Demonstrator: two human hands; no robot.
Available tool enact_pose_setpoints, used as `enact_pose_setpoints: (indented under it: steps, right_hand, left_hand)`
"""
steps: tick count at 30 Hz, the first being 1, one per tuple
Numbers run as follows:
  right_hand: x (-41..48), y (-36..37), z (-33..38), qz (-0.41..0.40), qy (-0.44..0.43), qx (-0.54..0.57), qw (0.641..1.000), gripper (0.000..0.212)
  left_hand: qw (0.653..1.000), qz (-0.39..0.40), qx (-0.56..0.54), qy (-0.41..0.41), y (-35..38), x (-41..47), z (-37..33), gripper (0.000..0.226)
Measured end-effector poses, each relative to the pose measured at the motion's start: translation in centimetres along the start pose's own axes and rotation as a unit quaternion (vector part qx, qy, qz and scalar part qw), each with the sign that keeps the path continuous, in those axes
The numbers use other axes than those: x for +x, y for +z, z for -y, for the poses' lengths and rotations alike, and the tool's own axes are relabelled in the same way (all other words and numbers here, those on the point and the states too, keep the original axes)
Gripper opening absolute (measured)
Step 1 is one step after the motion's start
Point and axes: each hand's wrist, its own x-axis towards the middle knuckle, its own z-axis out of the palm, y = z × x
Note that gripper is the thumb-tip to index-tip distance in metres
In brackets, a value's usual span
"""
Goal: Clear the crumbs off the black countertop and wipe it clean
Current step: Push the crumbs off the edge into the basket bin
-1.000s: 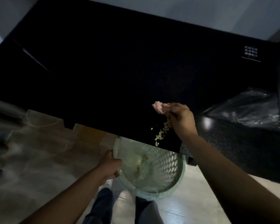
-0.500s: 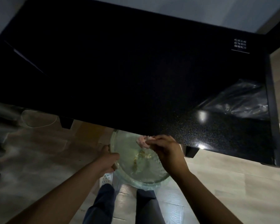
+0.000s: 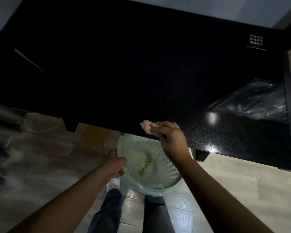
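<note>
Since the earlier frames, the crumbs (image 3: 146, 163) had been swept off the countertop (image 3: 141, 68) and were seen lying as a small yellowish heap inside the lined bin (image 3: 171, 167), while the right hand (image 3: 170, 140) had been brought back up to the near edge of the counter.

Several slips could be judged likely. The bin was held just under the counter's edge, and if it were let tilt or drift, later sweepings could be sent onto the floor (image 3: 225, 182). Loose bits caught in the cloth (image 3: 147, 126) could be smeared back across the dark surface, where fine residue would be hard to spot in such dim light. The crumpled plastic (image 3: 254, 101) at the far right could be snagged by a wide stroke.

The right hand was closed in a pinch around the pink cloth, which was pressed at the counter's front edge. The left hand (image 3: 115, 163) was clenched on the bin's rim, keeping it beneath that edge.
</note>
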Motion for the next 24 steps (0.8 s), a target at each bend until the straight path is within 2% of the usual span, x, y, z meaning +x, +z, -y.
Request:
enact_pose_setpoints:
  steps: [3,5,10,13,15,21,24]
  right_hand:
    - [-3.1,-0.6,0.2,0.029,-0.036,0.007,0.999,0.018]
    - [-4.3,-1.6,-0.1,0.019,-0.034,0.022,0.999,0.020]
    - [-2.6,-6.0,-2.6,-0.140,0.039,0.046,0.988,0.019]
    - [0.7,-8.6,-5.5,-0.239,0.077,0.001,0.968,0.019]
    - [2.9,-9.8,-7.6,-0.275,0.113,-0.023,0.955,0.020]
    - [6.2,-9.1,-10.5,-0.226,0.157,-0.078,0.958,0.024]
    - [4.6,-6.9,-8.7,-0.192,0.119,-0.062,0.972,0.031]
  left_hand:
    - [1.000,0.009,0.011,0.000,-0.1,0.0,-0.1,0.036]
    - [1.000,0.007,0.018,0.000,0.2,0.0,-0.2,0.035]
    - [0.999,0.005,0.043,0.005,1.1,-0.1,-0.5,0.031]
    - [0.998,0.009,0.058,0.005,1.5,0.0,-0.5,0.028]
    - [0.998,0.010,0.062,0.005,1.6,0.0,-0.4,0.028]
    - [0.999,0.007,0.050,0.012,2.0,0.3,-0.3,0.026]
    - [0.999,0.002,0.050,0.012,2.0,0.4,-0.4,0.028]
